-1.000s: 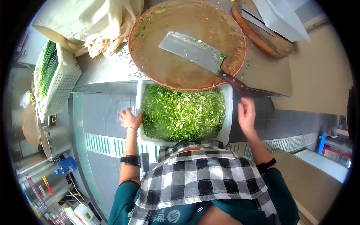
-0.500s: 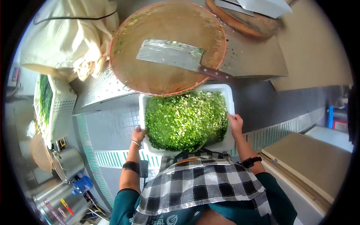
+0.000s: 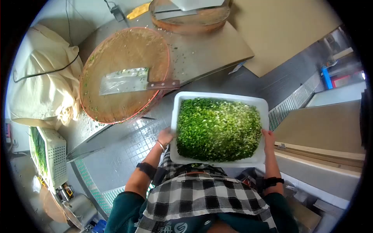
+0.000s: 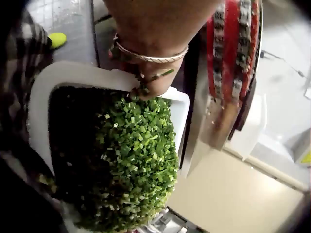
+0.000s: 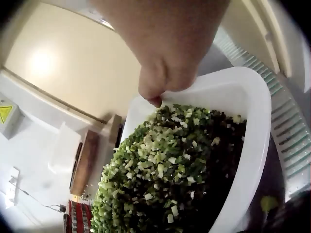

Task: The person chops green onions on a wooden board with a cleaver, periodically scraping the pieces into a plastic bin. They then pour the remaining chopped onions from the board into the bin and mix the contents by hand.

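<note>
A white plastic tub [image 3: 221, 95] heaped with chopped scallions [image 3: 219, 128] is held in front of the checked apron, away from the counter. My left hand [image 3: 166, 136] grips its left rim, a bracelet at the wrist. On the opposite rim, my right hand [image 3: 269, 138] has its grip at the side. In the left wrist view, bits of scallion cling to the left hand [image 4: 153, 85]. The thumb of the right hand [image 5: 167, 77] hooks inside the tub's edge in the right wrist view; the other fingers are hidden beneath the rim.
A cleaver [image 3: 124, 80] lies on a round chopping block [image 3: 128, 42] on the counter, handle over the edge. Behind stands another round block [image 3: 190, 25] with blades on it. A white crate [image 3: 56, 159] of long scallions is at left; a beige cabinet [image 3: 322, 128] stands at right.
Both hands have come from beside the tub to gripping its rims. The tub has moved out from under the chopping block's edge, and the view has swung right with it.
</note>
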### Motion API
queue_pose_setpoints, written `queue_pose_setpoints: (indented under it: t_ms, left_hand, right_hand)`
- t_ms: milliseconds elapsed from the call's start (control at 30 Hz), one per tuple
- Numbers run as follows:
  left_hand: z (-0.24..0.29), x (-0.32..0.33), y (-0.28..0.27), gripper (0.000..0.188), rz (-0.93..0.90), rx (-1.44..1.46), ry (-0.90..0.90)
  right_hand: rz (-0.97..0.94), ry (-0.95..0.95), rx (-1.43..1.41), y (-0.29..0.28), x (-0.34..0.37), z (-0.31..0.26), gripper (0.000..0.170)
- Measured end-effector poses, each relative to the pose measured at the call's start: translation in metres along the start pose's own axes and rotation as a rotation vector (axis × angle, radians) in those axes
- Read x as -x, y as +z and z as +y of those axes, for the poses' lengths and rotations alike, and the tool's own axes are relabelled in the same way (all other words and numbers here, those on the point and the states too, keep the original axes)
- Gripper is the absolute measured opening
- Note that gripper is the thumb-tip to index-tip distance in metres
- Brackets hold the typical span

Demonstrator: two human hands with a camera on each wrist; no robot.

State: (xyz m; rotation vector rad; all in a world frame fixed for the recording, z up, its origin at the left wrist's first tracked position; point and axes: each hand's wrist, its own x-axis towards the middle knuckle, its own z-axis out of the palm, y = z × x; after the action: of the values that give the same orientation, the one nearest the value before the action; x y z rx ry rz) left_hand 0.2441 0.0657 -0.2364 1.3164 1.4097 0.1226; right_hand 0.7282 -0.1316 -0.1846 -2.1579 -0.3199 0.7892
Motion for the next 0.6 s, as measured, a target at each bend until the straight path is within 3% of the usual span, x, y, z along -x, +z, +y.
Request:
queue_pose_setpoints:
  t_ms: [67, 100, 233, 300, 400, 533, 600]
  left_hand:
    - [0.044, -0.010, 0.015, 0.038, -0.044, -0.034, 0.104]
    - [0.035, -0.034, 0.011, 0.035, -0.070, 0.075, 0.068]
    - [0.162, -0.013, 0.014, 0.027, -0.102, 0.242, 0.104]
    - [0.199, -0.013, 0.006, 0.024, -0.110, 0.298, 0.137]
    - [0.231, -0.029, -0.010, 0.018, -0.169, 0.570, 0.140]
    - [0.262, -0.065, -0.035, 0.021, -0.068, 0.579, 0.202]
    - [0.262, -0.067, -0.040, 0.023, -0.056, 0.599, 0.194]
  right_hand:
    - [0.059, -0.033, -0.011, -0.043, -0.003, -0.018, 0.027]
    - [0.048, -0.048, -0.016, -0.033, -0.007, -0.025, 0.029]
    - [0.040, -0.056, -0.156, -0.086, -0.039, -0.070, 0.028]
    - [0.047, -0.082, -0.182, -0.098, -0.066, -0.091, 0.027]
    - [0.014, -0.093, -0.180, -0.093, -0.101, -0.133, 0.027]
    - [-0.081, -0.109, -0.168, -0.056, -0.142, -0.203, 0.030]
    - [-0.064, -0.150, -0.179, -0.046, -0.162, -0.201, 0.030]
